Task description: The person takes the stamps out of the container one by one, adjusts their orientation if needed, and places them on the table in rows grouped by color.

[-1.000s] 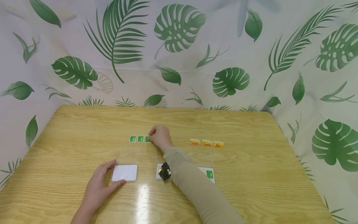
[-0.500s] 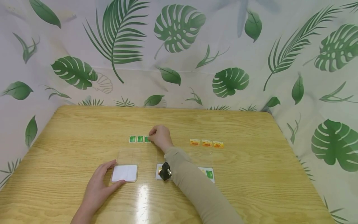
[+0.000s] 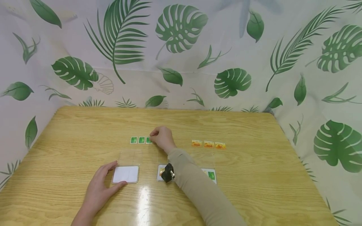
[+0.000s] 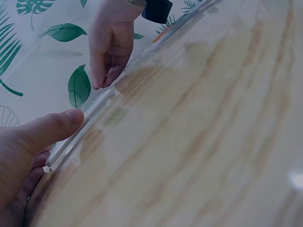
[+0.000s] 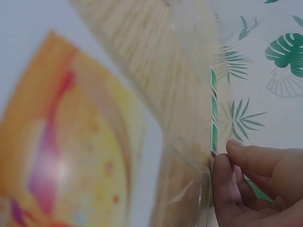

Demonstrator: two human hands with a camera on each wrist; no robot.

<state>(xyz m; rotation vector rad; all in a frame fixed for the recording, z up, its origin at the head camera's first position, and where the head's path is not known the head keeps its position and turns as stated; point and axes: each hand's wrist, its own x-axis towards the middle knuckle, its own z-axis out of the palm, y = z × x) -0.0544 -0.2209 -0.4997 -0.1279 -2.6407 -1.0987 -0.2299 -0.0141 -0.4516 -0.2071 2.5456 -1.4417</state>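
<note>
My left hand (image 3: pixel 99 188) rests on the table and grips a flat clear case (image 3: pixel 126 174) with a white inside, thumb on its near edge and fingers at its far left corner. In the left wrist view the thumb (image 4: pixel 57 125) lies along the case's edge. Farther back, my right hand (image 3: pixel 164 138) has thumb and index finger at the right edge of a green stamp (image 3: pixel 148 140), the rightmost of three in a row. The right wrist view shows those fingertips right at the lower end of that stamp (image 5: pixel 214 137), partly covering it.
Three orange stamps (image 3: pixel 209 144) lie in a row to the right. Beneath the right sleeve (image 3: pixel 198 185) are a middle case (image 3: pixel 160 172) showing some orange and a right case (image 3: pixel 211 175) showing a green stamp, both partly hidden. Clear lids (image 3: pixel 130 157) stand behind the cases.
Both hands stay almost where they were. The right wrist shifts very slightly to the right while its fingertips remain at the green stamp.
</note>
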